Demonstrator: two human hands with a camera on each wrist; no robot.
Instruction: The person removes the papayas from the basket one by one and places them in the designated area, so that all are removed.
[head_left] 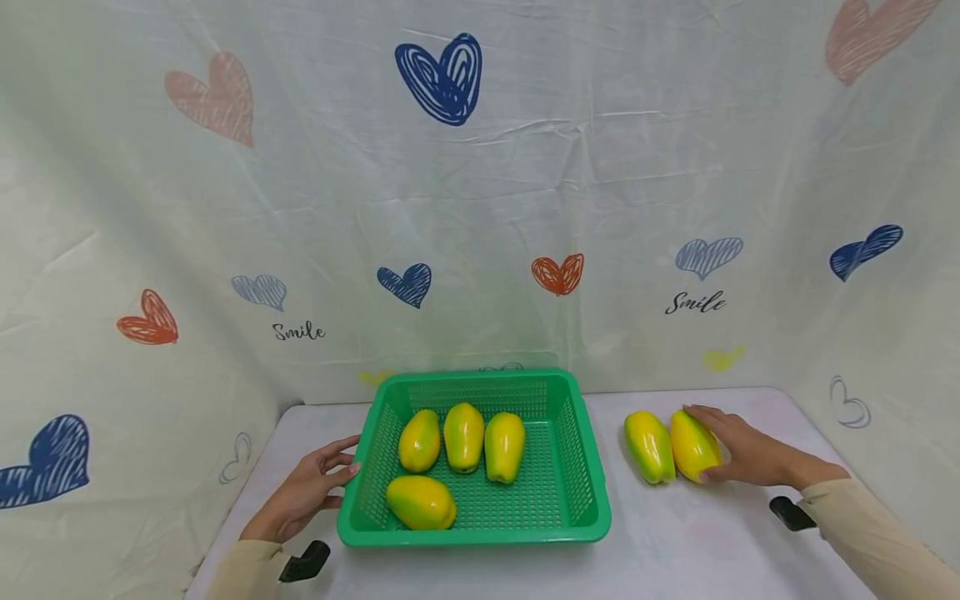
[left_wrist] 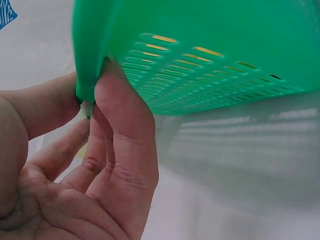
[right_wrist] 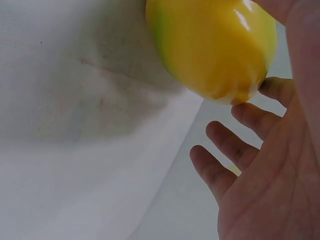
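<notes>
My left hand (head_left: 307, 485) holds the left rim of a green plastic basket (head_left: 592, 467). The left wrist view shows the thumb and fingers (left_wrist: 127, 135) pinching that rim (left_wrist: 89, 55). Right of the basket, my right hand (head_left: 750, 450) grips a yellow-green papaya (head_left: 693, 443) between thumb and fingers. Up close in the right wrist view, two fingertips (right_wrist: 245, 112) meet the end of this papaya (right_wrist: 215, 50), while the other fingers stand apart from it. Another papaya (head_left: 649, 447) lies just left of the gripped one.
Inside the basket, several papayas (head_left: 463, 437) lie in its left half; one papaya (head_left: 422, 502) is on its side near the front. A white cloth (head_left: 675, 542) covers the table. Behind it hangs a white curtain (head_left: 480, 192) printed with hearts.
</notes>
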